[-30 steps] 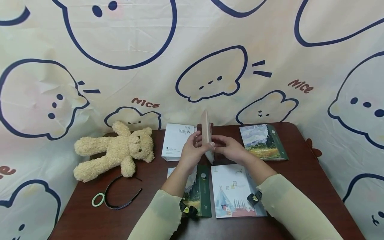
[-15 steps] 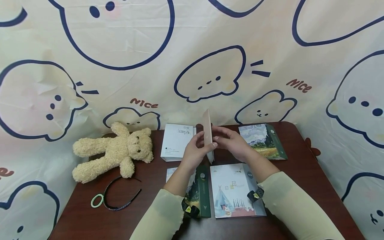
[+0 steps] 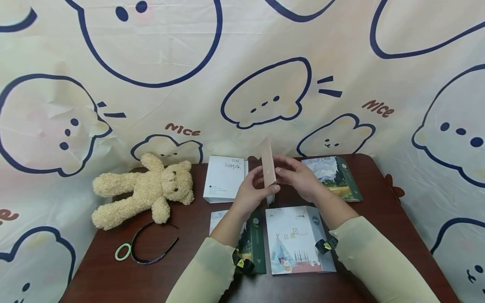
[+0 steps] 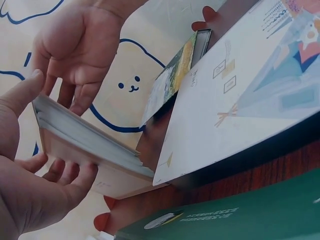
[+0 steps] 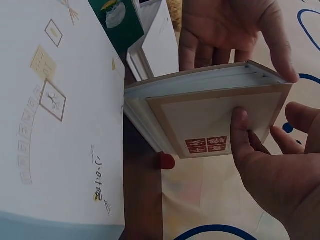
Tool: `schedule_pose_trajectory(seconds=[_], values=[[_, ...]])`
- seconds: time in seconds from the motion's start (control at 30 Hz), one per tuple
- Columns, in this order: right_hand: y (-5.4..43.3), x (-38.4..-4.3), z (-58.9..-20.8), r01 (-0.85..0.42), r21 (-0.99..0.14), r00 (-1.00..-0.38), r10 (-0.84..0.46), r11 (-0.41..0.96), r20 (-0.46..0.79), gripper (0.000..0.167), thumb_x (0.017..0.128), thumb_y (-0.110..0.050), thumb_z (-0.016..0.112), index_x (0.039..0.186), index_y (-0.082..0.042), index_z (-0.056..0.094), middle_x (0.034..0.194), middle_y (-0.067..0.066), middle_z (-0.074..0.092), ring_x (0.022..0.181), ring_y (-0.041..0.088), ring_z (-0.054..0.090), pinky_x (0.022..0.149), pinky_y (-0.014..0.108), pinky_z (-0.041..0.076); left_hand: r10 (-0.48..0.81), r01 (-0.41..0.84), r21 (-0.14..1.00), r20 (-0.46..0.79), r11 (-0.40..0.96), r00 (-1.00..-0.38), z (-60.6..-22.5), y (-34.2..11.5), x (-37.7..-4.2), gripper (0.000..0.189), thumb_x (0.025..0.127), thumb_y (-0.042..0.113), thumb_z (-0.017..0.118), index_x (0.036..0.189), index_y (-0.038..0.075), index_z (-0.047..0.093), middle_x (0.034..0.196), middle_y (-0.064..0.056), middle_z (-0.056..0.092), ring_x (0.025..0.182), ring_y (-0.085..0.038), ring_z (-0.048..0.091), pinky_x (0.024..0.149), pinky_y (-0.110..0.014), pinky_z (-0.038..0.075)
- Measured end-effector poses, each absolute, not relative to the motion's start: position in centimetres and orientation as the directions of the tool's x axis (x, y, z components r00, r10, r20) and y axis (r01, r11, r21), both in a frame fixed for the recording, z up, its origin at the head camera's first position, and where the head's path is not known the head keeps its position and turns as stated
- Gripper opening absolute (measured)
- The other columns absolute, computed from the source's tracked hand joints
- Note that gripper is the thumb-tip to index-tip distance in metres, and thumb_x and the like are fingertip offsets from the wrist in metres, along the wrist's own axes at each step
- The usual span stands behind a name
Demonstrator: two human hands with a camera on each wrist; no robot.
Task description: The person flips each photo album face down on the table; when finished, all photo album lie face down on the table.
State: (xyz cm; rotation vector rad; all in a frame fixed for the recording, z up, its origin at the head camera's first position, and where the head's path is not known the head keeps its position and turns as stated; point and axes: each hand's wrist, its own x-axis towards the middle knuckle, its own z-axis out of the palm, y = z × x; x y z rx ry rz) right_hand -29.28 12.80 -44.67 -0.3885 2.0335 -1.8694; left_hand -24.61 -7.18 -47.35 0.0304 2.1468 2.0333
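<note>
A beige hardcover album [image 3: 268,164] stands on edge between both hands above the back middle of the table. My left hand [image 3: 248,193] grips it, thumb across its near edge and fingertips on the left cover; the left wrist view shows those fingers [image 4: 82,177] against the cover and the pale page edges facing up. My right hand [image 3: 301,179] touches the opposite cover with relaxed fingers. In the right wrist view one finger [image 5: 241,122] rests on that cover beside a red block of characters [image 5: 206,145].
A white album [image 3: 223,176] lies behind the left hand. Nearer are a green-spined landscape album [image 3: 257,248] and a white tent-picture album [image 3: 293,244]. Another landscape album [image 3: 329,179] lies back right. At left are a teddy bear [image 3: 147,191], a black headband [image 3: 151,261] and a green ring [image 3: 123,252].
The held album has shifted slightly right and turned, so its left cover now faces the head camera more. Both hands moved right with it; the right fingers spread further from its near edge.
</note>
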Motion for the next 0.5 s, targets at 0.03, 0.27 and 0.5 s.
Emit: schedule_pose_trajectory(seconds=[0.03,0.27,0.5], values=[[12.9,-29.3,-44.6,0.033,-0.995,-0.903,-0.424,0.093,-0.07,0.051,0.105,-0.028,0.064,0.154,-0.026,0.051,0.154,0.003,0.05,0.134,0.029,0.057,0.109,0.05,0.048,0.145,-0.119,0.991,-0.127,0.065,-0.981,-47.4,-7.1,-24.6,0.092,0.081,0.04,0.09,0.158,0.027,0.04,0.146,-0.001,0.056,0.135,-0.027,0.053,0.108,-0.056,0.047],[13.8,-29.3,-44.5,0.048,-0.995,-0.908,-0.411,0.093,-0.082,0.052,0.105,-0.03,0.064,0.155,-0.023,0.05,0.156,0.004,0.048,0.134,0.029,0.057,0.108,0.047,0.049,0.175,-0.132,0.988,-0.145,0.081,-0.974,-47.5,-6.8,-24.7,0.092,0.082,0.041,0.089,0.158,0.026,0.04,0.151,-0.004,0.053,0.139,-0.031,0.05,0.108,-0.059,0.045],[14.8,-29.3,-44.7,0.052,-0.992,-0.917,-0.388,0.117,-0.094,0.051,0.105,-0.029,0.064,0.154,-0.024,0.051,0.156,0.005,0.045,0.136,0.029,0.055,0.108,0.044,0.05,0.206,-0.141,0.985,-0.159,0.098,-0.965,-48.0,-6.4,-24.9,0.089,0.081,0.039,0.09,0.156,0.03,0.043,0.152,-0.006,0.052,0.14,-0.034,0.048,0.107,-0.061,0.046]])
